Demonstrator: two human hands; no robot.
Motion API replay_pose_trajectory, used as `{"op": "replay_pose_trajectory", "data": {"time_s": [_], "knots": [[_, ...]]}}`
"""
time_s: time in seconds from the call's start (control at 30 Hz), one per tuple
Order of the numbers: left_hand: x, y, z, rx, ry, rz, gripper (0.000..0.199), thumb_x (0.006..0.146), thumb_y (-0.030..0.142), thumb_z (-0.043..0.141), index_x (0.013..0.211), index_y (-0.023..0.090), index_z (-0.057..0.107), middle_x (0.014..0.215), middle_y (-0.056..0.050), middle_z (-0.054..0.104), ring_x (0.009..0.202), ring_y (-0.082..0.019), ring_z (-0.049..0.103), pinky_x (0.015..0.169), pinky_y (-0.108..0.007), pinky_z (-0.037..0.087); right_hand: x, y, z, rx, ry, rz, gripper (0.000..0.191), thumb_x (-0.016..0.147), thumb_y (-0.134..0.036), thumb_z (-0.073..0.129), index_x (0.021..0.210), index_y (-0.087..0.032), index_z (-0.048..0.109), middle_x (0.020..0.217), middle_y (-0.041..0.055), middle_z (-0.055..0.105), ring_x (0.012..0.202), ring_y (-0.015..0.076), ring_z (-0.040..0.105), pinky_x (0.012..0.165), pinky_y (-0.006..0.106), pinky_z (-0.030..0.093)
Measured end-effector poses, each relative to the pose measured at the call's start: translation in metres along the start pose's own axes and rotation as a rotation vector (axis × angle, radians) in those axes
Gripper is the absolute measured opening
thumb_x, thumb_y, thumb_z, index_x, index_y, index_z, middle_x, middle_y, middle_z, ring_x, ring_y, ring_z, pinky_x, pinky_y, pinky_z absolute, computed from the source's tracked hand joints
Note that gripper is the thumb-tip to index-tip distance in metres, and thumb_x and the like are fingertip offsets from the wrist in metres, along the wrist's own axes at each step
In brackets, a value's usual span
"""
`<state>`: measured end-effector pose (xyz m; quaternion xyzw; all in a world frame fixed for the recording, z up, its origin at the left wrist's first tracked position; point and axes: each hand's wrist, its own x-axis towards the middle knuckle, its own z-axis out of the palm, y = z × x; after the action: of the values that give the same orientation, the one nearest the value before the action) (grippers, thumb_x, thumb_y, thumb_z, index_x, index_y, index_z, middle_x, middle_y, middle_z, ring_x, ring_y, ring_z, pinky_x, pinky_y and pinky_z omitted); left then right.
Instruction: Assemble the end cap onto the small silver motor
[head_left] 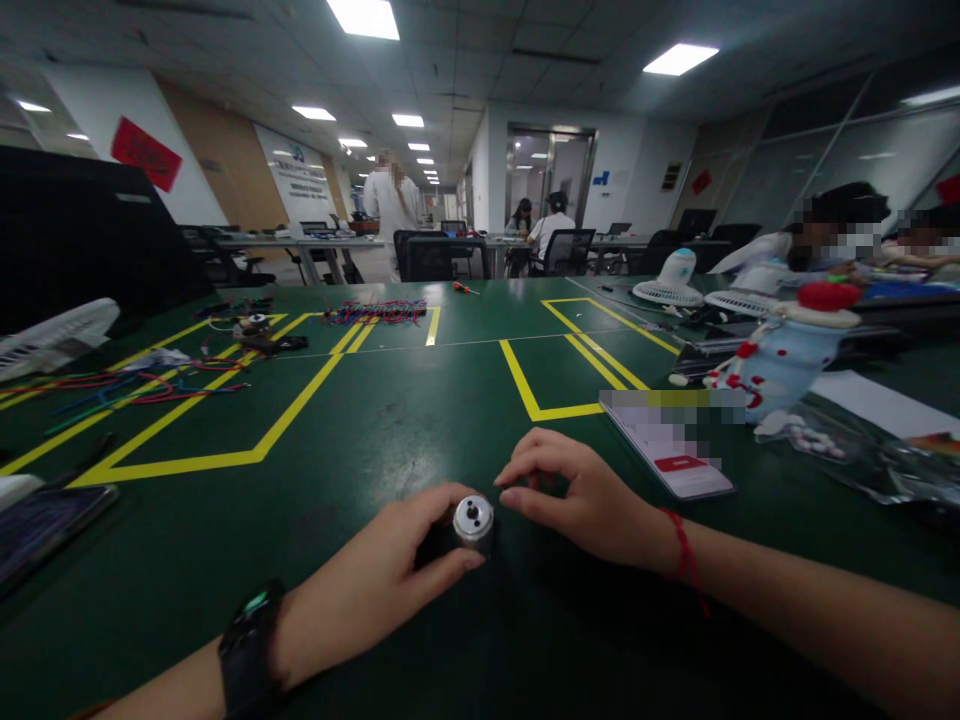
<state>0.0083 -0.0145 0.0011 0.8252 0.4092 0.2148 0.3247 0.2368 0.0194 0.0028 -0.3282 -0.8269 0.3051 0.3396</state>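
Count: two bare hands, the left hand (379, 565) and the right hand (596, 495); one small silver metal cylinder (472, 520); one braided red cord bracelet (682, 550). Surface: smooth dark-green tabletop (390, 420), flat yellow tape strips (187, 467). Left thumb and fingers hold the cylinder, upright, near the right fingertips. Right fingers bent, tips narrowly spaced; cannot tell whether they pinch anything. Cylinder: bright round top, dark centre, small dark spots beside it.

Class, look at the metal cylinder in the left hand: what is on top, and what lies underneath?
On top of the metal cylinder held by the left hand is a silvery face with dark spots. What lies underneath is hidden.
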Motion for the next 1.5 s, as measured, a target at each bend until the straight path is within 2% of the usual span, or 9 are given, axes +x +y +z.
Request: {"op": "replay_pose_trajectory", "data": {"time_s": [0.2,0.53,0.63,0.73,0.9,1.07,1.37,1.43,1.5], "knots": [[-0.002,-0.005,0.005,0.06,0.025,0.034,0.028,0.088,0.022,0.059,0.115,0.025,0.051,0.105,-0.002,0.063,0.091,-0.022,0.059,0.079,-0.034,0.047,0.006,-0.024,0.012,-0.007,0.018,-0.011,0.014,0.082,-0.022,0.063,0.094,-0.022,0.07,0.093,0.0023,0.057,0.079,0.0125,0.055,0.067,0.025,0.045],[-0.002,-0.005,0.007,0.061,0.019,0.062,0.026,0.089,0.02,0.056,0.114,0.025,0.051,0.105,-0.003,0.062,0.091,-0.022,0.059,0.08,-0.034,0.047,0.006,-0.027,0.013,-0.173,-0.031,-0.069,0.018,0.083,-0.023,0.059,0.096,-0.024,0.071,0.09,0.002,0.058,0.079,0.0138,0.055,0.071,0.028,0.043],[-0.002,-0.004,0.006,0.068,0.017,0.051,0.028,0.088,0.02,0.057,0.115,0.026,0.051,0.106,-0.003,0.062,0.092,-0.022,0.059,0.08,-0.034,0.047,0.006,-0.029,0.01,-0.151,-0.016,-0.07,0.017,0.083,-0.024,0.06,0.096,-0.022,0.071,0.096,0.0033,0.057,0.083,0.0142,0.055,0.075,0.028,0.043],[-0.002,-0.004,0.006,0.076,0.015,0.034,0.03,0.089,0.021,0.057,0.117,0.026,0.05,0.107,-0.003,0.062,0.092,-0.022,0.059,0.081,-0.034,0.047,0.008,-0.024,0.005,-0.015,0.056,0.027,0.018,0.082,-0.029,0.061,0.097,-0.02,0.068,0.098,0.0042,0.058,0.08,0.0135,0.055,0.071,0.027,0.044],[-0.002,-0.002,0.003,0.065,0.002,0.03,0.03,0.089,0.023,0.055,0.119,0.025,0.051,0.112,-0.005,0.061,0.098,-0.023,0.058,0.086,-0.036,0.046,0.008,0.005,-0.006,0.264,0.148,0.36,0.02,0.084,-0.033,0.058,0.088,-0.015,0.064,0.073,0.0001,0.059,0.062,0.0106,0.051,0.058,0.024,0.041],[-0.002,-0.002,0.003,0.052,-0.003,0.022,0.031,0.09,0.024,0.055,0.12,0.025,0.05,0.114,-0.004,0.061,0.1,-0.023,0.058,0.088,-0.036,0.045,0.004,0.025,-0.009,0.385,0.183,0.448,0.025,0.084,-0.038,0.056,0.083,-0.014,0.064,0.068,-0.001,0.054,0.057,0.0093,0.047,0.051,0.023,0.035],[-0.004,-0.001,0.003,0.055,-0.005,0.015,0.033,0.09,0.022,0.055,0.122,0.026,0.049,0.116,-0.004,0.06,0.101,-0.023,0.057,0.089,-0.036,0.044,0.005,0.02,-0.008,0.321,0.119,0.433,0.025,0.086,-0.037,0.055,0.086,-0.013,0.063,0.069,-0.0014,0.054,0.058,0.0089,0.046,0.052,0.023,0.035],[-0.004,0.0,0.002,0.055,-0.001,0.018,0.033,0.09,0.022,0.055,0.121,0.026,0.049,0.115,-0.004,0.06,0.101,-0.022,0.057,0.088,-0.035,0.044,0.004,0.02,-0.006,0.246,0.092,0.395,0.025,0.087,-0.037,0.054,0.086,-0.014,0.064,0.07,-0.0008,0.055,0.06,0.0097,0.047,0.054,0.023,0.037],[-0.003,0.0,0.002,0.052,0.003,0.021,0.032,0.089,0.021,0.056,0.121,0.026,0.049,0.114,-0.003,0.06,0.099,-0.022,0.057,0.087,-0.035,0.045,0.003,0.019,-0.004,0.096,0.023,0.298,0.022,0.087,-0.034,0.055,0.085,-0.015,0.065,0.073,0.0003,0.057,0.063,0.0108,0.05,0.057,0.024,0.038]]}}
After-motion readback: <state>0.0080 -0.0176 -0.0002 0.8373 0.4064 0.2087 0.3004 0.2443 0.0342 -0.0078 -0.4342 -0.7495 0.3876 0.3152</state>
